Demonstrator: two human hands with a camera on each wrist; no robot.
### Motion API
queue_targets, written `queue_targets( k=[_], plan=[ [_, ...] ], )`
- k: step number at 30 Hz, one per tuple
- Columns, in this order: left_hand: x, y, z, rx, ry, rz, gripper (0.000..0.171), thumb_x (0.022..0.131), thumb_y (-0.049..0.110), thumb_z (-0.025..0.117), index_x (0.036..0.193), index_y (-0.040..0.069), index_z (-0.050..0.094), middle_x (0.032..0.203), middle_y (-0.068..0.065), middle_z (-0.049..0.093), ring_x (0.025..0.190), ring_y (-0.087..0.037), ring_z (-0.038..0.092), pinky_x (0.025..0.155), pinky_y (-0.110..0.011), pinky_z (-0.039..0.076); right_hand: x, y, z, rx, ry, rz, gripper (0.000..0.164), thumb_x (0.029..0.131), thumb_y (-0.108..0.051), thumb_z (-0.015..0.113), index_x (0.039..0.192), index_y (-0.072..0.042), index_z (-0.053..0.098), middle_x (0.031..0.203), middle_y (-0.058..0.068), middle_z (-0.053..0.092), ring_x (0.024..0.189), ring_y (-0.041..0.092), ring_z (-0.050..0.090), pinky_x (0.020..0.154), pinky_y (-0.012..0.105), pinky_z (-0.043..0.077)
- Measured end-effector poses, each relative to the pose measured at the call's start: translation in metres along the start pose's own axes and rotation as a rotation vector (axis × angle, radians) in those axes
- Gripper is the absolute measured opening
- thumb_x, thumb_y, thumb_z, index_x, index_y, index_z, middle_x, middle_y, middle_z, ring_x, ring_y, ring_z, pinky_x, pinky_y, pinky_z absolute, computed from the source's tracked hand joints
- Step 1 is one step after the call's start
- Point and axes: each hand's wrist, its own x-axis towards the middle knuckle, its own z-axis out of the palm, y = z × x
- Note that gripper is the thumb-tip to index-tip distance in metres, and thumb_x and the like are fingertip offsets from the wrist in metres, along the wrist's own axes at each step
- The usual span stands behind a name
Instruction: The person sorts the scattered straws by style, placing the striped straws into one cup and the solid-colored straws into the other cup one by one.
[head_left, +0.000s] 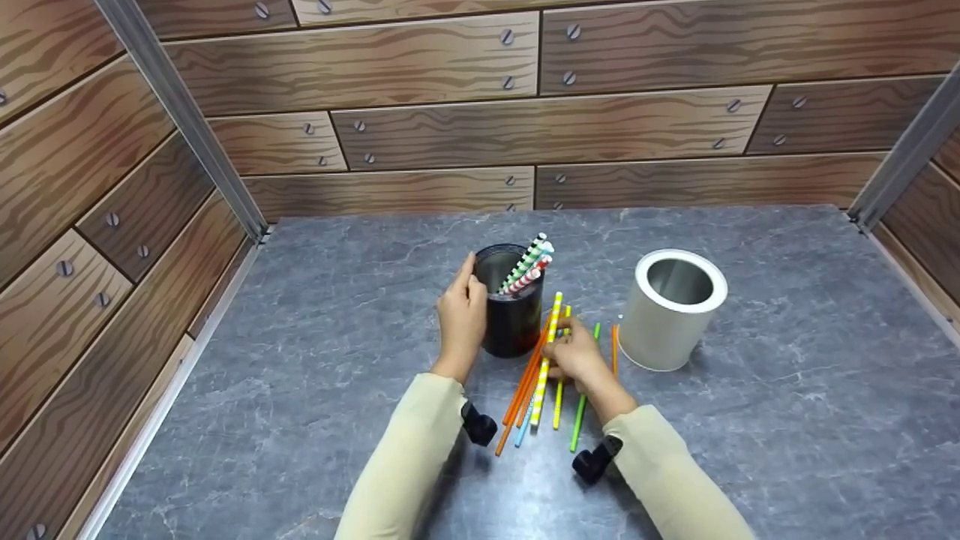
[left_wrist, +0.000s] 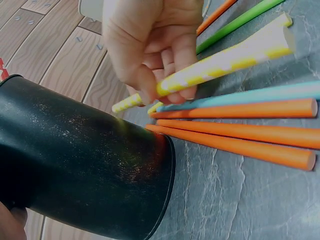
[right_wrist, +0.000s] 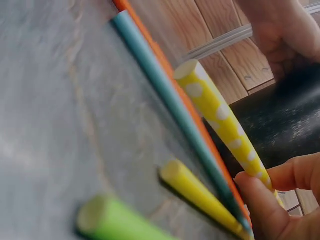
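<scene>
At the left side of a black cylindrical cup (head_left: 514,322), my left hand (head_left: 461,315) grips it, fingers against its wall and rim. Several striped paper straws (head_left: 523,268) in green, red and blue lean inside the cup. My right hand (head_left: 579,356) pinches a yellow straw with white dots (right_wrist: 220,112) between thumb and fingers, and the straw slants just right of the cup. Beneath it on the table lie orange straws (left_wrist: 240,132), a light blue straw (left_wrist: 250,96), another yellow straw (right_wrist: 197,192) and a green straw (head_left: 578,424).
To the right stands a white cylindrical cup (head_left: 660,337) with a thick rim. A lone orange straw (head_left: 614,349) lies by its base. Wood-patterned panels (head_left: 435,67) enclose the grey marbled table (head_left: 300,360) at the back and sides.
</scene>
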Motion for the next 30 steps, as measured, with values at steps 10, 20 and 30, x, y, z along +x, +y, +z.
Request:
queue_targets(
  k=[10, 20, 30],
  plan=[
    [0.0, 0.001, 0.0, 0.013, 0.028, 0.031, 0.042, 0.087, 0.012, 0.044, 0.127, 0.01, 0.058, 0.122, -0.009, 0.06, 0.071, -0.02, 0.048, 0.069, -0.032, 0.042, -0.007, -0.016, -0.002, 0.073, 0.021, -0.075, 0.043, 0.078, 0.009, 0.05, 0.117, 0.001, 0.034, 0.07, 0.005, 0.046, 0.053, 0.014, 0.051, 0.043, 0.025, 0.046],
    [0.0, -0.001, 0.001, 0.018, 0.017, 0.019, 0.043, 0.088, 0.013, 0.043, 0.128, 0.01, 0.058, 0.125, -0.007, 0.058, 0.071, -0.02, 0.049, 0.071, -0.033, 0.045, -0.019, -0.03, -0.008, 0.115, 0.045, -0.152, 0.047, 0.075, 0.01, 0.05, 0.118, -0.002, 0.035, 0.066, 0.002, 0.042, 0.054, 0.011, 0.048, 0.046, 0.025, 0.046],
    [0.0, 0.0, 0.0, 0.014, 0.007, 0.007, 0.043, 0.088, 0.012, 0.042, 0.128, 0.01, 0.057, 0.124, -0.007, 0.059, 0.065, -0.018, 0.044, 0.067, -0.03, 0.042, -0.031, -0.046, -0.013, 0.201, 0.099, -0.244, 0.046, 0.076, 0.014, 0.049, 0.117, -0.002, 0.034, 0.066, 0.002, 0.043, 0.054, 0.011, 0.049, 0.046, 0.021, 0.045]
  ],
)
